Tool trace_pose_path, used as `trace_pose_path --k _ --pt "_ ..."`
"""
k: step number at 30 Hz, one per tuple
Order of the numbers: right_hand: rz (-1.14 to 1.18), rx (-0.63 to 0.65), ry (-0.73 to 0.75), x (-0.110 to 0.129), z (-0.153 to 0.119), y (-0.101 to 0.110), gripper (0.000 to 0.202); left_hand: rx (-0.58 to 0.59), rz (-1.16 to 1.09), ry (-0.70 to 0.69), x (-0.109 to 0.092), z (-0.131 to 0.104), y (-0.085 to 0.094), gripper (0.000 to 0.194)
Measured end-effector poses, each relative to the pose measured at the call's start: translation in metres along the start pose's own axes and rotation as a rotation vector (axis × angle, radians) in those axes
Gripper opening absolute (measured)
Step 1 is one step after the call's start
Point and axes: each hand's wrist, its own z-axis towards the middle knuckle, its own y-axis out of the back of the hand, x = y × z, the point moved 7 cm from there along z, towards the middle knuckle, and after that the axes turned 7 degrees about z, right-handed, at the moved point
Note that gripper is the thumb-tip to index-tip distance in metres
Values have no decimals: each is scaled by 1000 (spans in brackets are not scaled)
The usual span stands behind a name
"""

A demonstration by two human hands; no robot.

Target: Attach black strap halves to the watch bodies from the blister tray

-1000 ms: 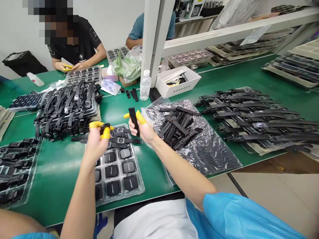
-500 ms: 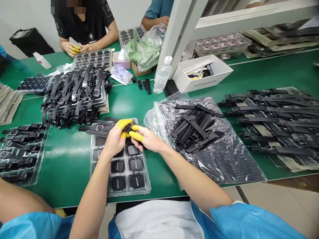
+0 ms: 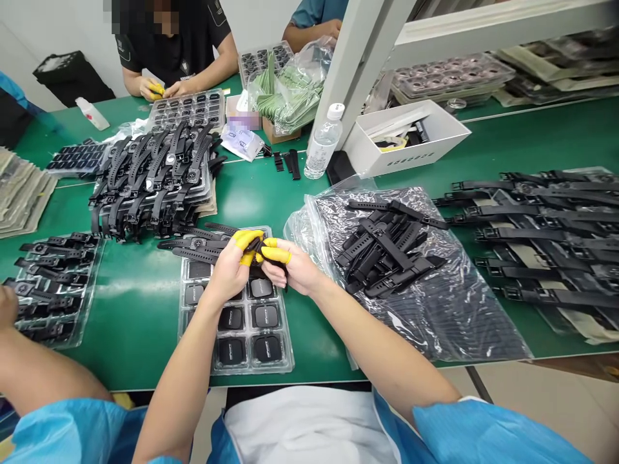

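Note:
Yellow finger cots cover fingertips on both of my hands. My left hand [image 3: 235, 267] is closed on a small dark watch part above the far end of a clear plastic tray [image 3: 286, 364]. Against it, my right hand [image 3: 293, 264] pinches a black watch strap, mostly hidden by the fingers. Square black watch faces [image 3: 267, 348] sit in the tray's near pockets. Watches with straps attached [image 3: 198, 245] lie across its far left pockets. To the right, a pile of loose black straps [image 3: 387, 248] rests on a clear plastic bag [image 3: 435, 328].
Stacked trays of strapped watches [image 3: 149, 174] stand at back left. More watches on trays lie left [image 3: 53, 277] and right [image 3: 541, 238]. A bottle [image 3: 323, 145] and white box [image 3: 411, 154] stand behind the bag. A co-worker's hand [image 3: 6, 306] touches the left tray; other people sit opposite.
The view has shifted slightly, so the scene sits a little further right. My hands stay together, the right fingers curled closer. A co-worker's hand has come into view at the left tray.

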Motion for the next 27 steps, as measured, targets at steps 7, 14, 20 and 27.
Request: trace_pose_path --k 7,14,20,27 --pt "-36 -92 44 2 2 10 39 115 -41 12 0 -5 -1 46" --pt "-45 -134 16 1 2 14 37 105 96 -55 -3 -3 -2 37" --pt "-29 -156 38 2 1 13 36 134 65 -43 -4 -2 -2 36" --pt "21 -170 36 -1 2 12 38 155 109 -22 0 -5 -6 39"
